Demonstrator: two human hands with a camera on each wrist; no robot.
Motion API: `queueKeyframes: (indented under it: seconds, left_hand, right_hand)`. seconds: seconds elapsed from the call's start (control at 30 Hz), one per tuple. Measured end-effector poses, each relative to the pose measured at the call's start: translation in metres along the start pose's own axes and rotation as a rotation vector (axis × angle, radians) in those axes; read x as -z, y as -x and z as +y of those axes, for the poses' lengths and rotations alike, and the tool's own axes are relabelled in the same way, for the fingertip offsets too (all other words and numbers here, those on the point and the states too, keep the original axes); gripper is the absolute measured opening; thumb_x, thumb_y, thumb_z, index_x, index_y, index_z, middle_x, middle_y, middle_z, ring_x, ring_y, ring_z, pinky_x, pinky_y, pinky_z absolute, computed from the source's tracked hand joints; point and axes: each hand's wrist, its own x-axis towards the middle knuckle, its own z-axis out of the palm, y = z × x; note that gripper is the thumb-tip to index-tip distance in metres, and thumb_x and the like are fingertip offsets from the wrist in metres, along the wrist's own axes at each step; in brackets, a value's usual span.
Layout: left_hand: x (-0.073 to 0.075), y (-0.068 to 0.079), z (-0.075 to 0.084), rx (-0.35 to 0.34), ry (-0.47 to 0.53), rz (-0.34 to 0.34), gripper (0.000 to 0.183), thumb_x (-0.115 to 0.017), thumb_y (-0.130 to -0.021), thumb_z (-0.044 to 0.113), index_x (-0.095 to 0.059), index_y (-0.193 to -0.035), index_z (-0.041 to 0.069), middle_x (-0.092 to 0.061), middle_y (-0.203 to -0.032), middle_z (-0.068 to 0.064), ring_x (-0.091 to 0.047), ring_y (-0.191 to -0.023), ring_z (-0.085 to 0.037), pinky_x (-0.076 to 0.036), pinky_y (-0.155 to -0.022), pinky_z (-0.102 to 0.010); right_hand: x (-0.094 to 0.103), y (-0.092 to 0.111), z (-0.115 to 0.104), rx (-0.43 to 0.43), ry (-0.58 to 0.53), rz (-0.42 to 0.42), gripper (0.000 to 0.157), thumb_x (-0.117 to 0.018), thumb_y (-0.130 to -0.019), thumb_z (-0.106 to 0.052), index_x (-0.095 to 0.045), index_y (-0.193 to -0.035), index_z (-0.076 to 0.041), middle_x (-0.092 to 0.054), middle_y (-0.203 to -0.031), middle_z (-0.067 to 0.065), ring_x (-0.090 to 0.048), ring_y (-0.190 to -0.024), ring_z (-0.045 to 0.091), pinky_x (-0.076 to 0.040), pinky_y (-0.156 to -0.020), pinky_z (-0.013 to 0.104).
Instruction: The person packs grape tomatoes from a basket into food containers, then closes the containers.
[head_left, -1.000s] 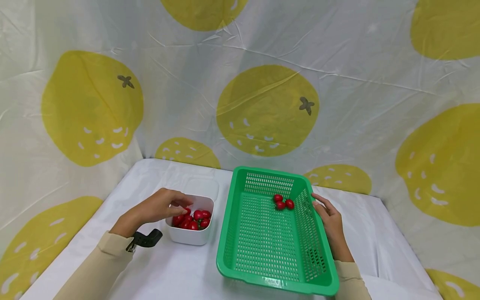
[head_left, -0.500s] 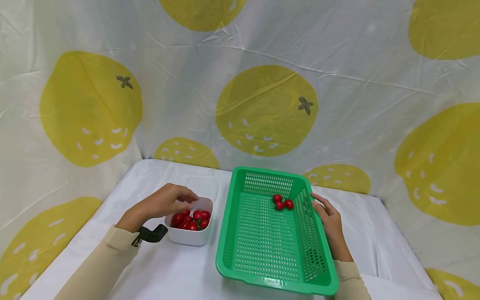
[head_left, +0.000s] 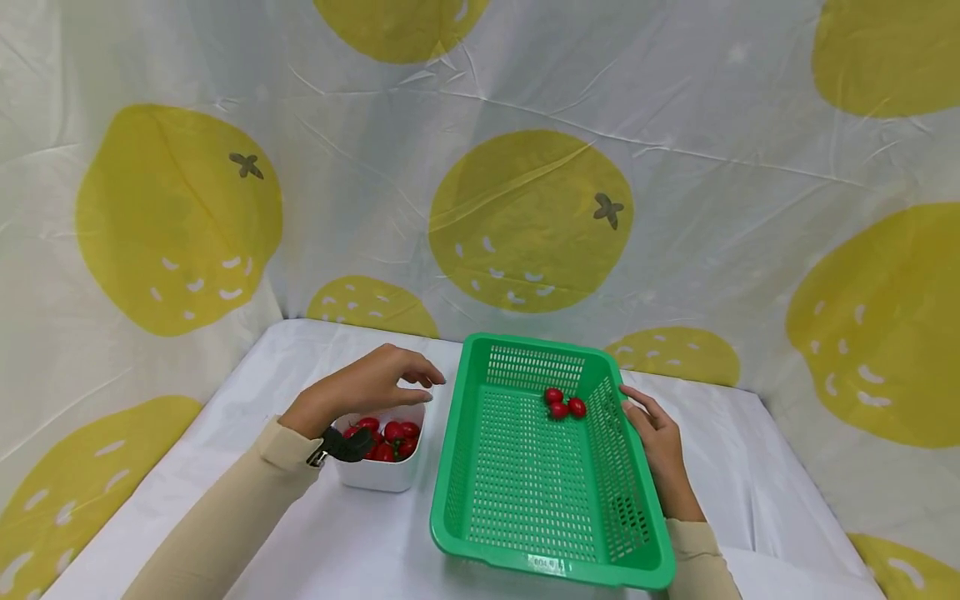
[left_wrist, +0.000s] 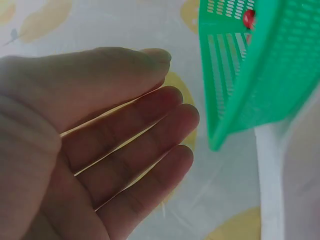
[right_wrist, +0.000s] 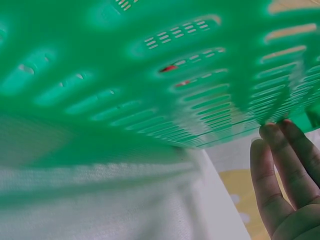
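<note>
My left hand (head_left: 382, 387) hovers over the far side of a white box (head_left: 378, 477), fingers extended and thumb apart. Nothing lies between fingers and thumb in the left wrist view. Several red cherry tomatoes (head_left: 393, 432) fill the box; the hand and wrist hide part of them. To its right stands a green perforated basket (head_left: 532, 479), with three cherry tomatoes (head_left: 557, 410) together near its far right corner. My right hand (head_left: 660, 450) rests against the basket's right side. Straight fingertips (right_wrist: 270, 131) touch its outer wall in the right wrist view.
A white cloth covers the table (head_left: 750, 467). A curtain (head_left: 697, 250) printed with large yellow fruit hangs behind and at both sides. A black band (head_left: 347, 444) sits on the left wrist. The basket's left rim stands close to the box.
My left hand has risen from inside the white box and moved right and away, toward the basket's left rim. The right hand and the basket hold their place.
</note>
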Motion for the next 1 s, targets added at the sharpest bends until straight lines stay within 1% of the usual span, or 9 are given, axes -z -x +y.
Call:
queueKeyframes:
  seconds: [0.1, 0.13, 0.3, 0.4, 0.5, 0.63, 0.8, 1.0]
  left_hand:
    - [0.000, -0.018, 0.008, -0.050, -0.014, -0.027, 0.024, -0.068, -0.090, 0.014, -0.070, -0.114, 0.011, -0.069, -0.110, 0.002, -0.065, -0.097, -0.011, -0.053, -0.087, -0.034]
    - [-0.001, -0.024, 0.010, -0.053, -0.021, -0.039, 0.024, -0.068, -0.090, 0.015, -0.070, -0.114, 0.012, -0.068, -0.111, 0.002, -0.065, -0.097, -0.010, -0.053, -0.087, -0.033]
    - [-0.003, -0.051, 0.018, -0.069, -0.021, -0.094, 0.025, -0.066, -0.091, 0.013, -0.069, -0.116, 0.010, -0.067, -0.114, 0.001, -0.065, -0.099, -0.012, -0.052, -0.089, -0.032]
    - [-0.006, -0.067, 0.023, -0.091, -0.003, -0.108, 0.025, -0.066, -0.091, 0.012, -0.069, -0.116, 0.010, -0.068, -0.114, 0.000, -0.065, -0.099, -0.013, -0.052, -0.089, -0.031]
    - [-0.011, -0.084, 0.027, -0.104, 0.010, -0.118, 0.024, -0.066, -0.092, 0.013, -0.069, -0.116, 0.010, -0.068, -0.114, -0.001, -0.065, -0.099, -0.012, -0.052, -0.087, -0.026]
    - [-0.020, -0.104, 0.031, -0.124, 0.009, -0.137, 0.024, -0.065, -0.093, 0.013, -0.069, -0.116, 0.011, -0.068, -0.114, -0.001, -0.065, -0.100, -0.012, -0.050, -0.084, -0.021]
    - [-0.034, -0.125, 0.032, -0.119, -0.008, -0.162, 0.023, -0.064, -0.093, 0.015, -0.069, -0.116, 0.014, -0.068, -0.113, 0.002, -0.064, -0.100, -0.009, -0.050, -0.083, -0.020]
    - [-0.050, -0.147, 0.032, -0.110, 0.014, -0.180, 0.023, -0.063, -0.094, 0.014, -0.069, -0.116, 0.013, -0.068, -0.114, 0.001, -0.064, -0.101, -0.010, -0.048, -0.084, -0.019]
  right_hand:
    - [0.001, 0.000, 0.001, 0.003, -0.003, -0.001, 0.047, -0.058, -0.097, -0.030, -0.052, -0.138, -0.008, -0.071, -0.104, -0.006, -0.068, -0.075, 0.015, -0.056, -0.061, 0.030]
    - [0.001, 0.000, 0.001, 0.004, -0.004, -0.002, 0.047, -0.058, -0.097, -0.030, -0.053, -0.138, -0.008, -0.071, -0.105, -0.006, -0.068, -0.075, 0.015, -0.056, -0.061, 0.030]
    - [0.002, -0.001, 0.003, 0.011, -0.004, -0.012, 0.047, -0.059, -0.097, -0.031, -0.053, -0.138, -0.010, -0.070, -0.108, -0.006, -0.068, -0.078, 0.014, -0.056, -0.063, 0.030]
    - [0.002, -0.002, 0.004, 0.012, -0.018, -0.009, 0.046, -0.059, -0.096, -0.031, -0.054, -0.137, -0.010, -0.070, -0.109, -0.005, -0.068, -0.079, 0.015, -0.057, -0.063, 0.030]
    - [0.003, -0.002, 0.004, 0.015, -0.025, -0.006, 0.046, -0.060, -0.096, -0.030, -0.054, -0.137, -0.009, -0.070, -0.108, -0.006, -0.068, -0.078, 0.014, -0.057, -0.063, 0.030]
    - [0.002, -0.002, 0.004, 0.018, -0.023, -0.002, 0.046, -0.059, -0.096, -0.029, -0.053, -0.137, -0.007, -0.071, -0.107, -0.007, -0.068, -0.077, 0.014, -0.057, -0.062, 0.029]
    - [0.003, -0.002, 0.003, 0.016, -0.016, 0.000, 0.047, -0.059, -0.097, -0.029, -0.053, -0.137, -0.007, -0.070, -0.109, -0.006, -0.068, -0.080, 0.014, -0.057, -0.064, 0.029]
    - [0.002, -0.001, 0.003, 0.012, -0.008, -0.002, 0.047, -0.059, -0.096, -0.030, -0.053, -0.138, -0.008, -0.070, -0.111, -0.006, -0.068, -0.081, 0.014, -0.057, -0.065, 0.029]
